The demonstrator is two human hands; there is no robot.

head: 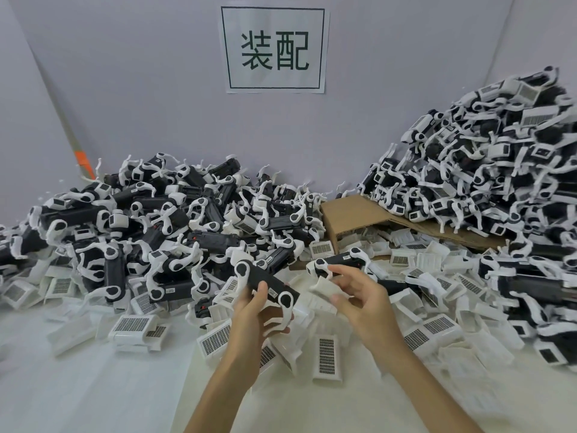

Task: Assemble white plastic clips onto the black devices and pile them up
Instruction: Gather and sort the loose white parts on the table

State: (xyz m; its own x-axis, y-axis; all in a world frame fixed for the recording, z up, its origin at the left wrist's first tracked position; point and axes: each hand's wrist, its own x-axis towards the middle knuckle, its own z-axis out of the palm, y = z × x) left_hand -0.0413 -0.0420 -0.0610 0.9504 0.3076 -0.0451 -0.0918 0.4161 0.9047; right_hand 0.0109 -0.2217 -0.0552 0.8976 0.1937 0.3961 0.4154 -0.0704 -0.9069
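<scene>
My left hand (254, 310) grips a black device (265, 282) with white arms, held tilted above the table at centre. My right hand (359, 295) pinches a white plastic clip (324, 287) just to the right of that device, a small gap apart from it. Another black device (338, 262) lies on the loose clips right behind my right fingers.
A heap of black devices (150, 226) fills the left and middle back. A taller pile (487, 182) rises at the right over a brown cardboard box (352, 214). Loose white clips (134, 326) litter the white table (93, 395). A paper sign (274, 50) hangs on the wall.
</scene>
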